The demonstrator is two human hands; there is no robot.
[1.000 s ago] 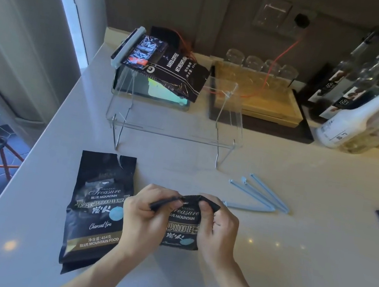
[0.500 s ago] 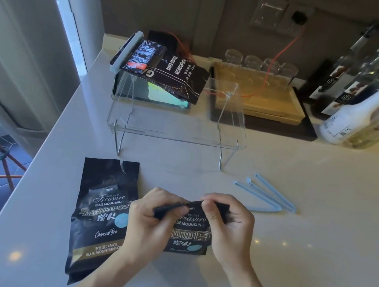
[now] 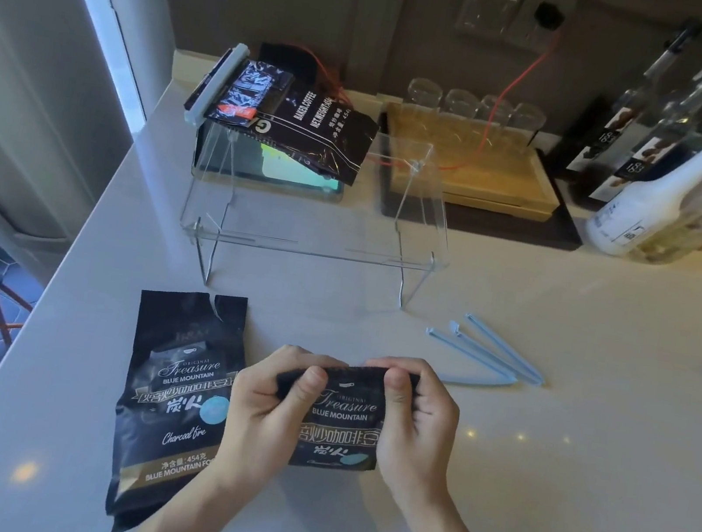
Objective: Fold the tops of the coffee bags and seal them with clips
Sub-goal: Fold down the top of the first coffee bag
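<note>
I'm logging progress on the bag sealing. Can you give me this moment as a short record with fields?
left hand: pinching the folded top of the held coffee bag
right hand: pinching the same fold at its other end
second coffee bag: flat on the counter, top torn open, unfolded
blue clips: loose on the counter, beyond the right hand
clipped bag: on the clear stand, pale clip along its end
clip on held bag: none yet
</note>
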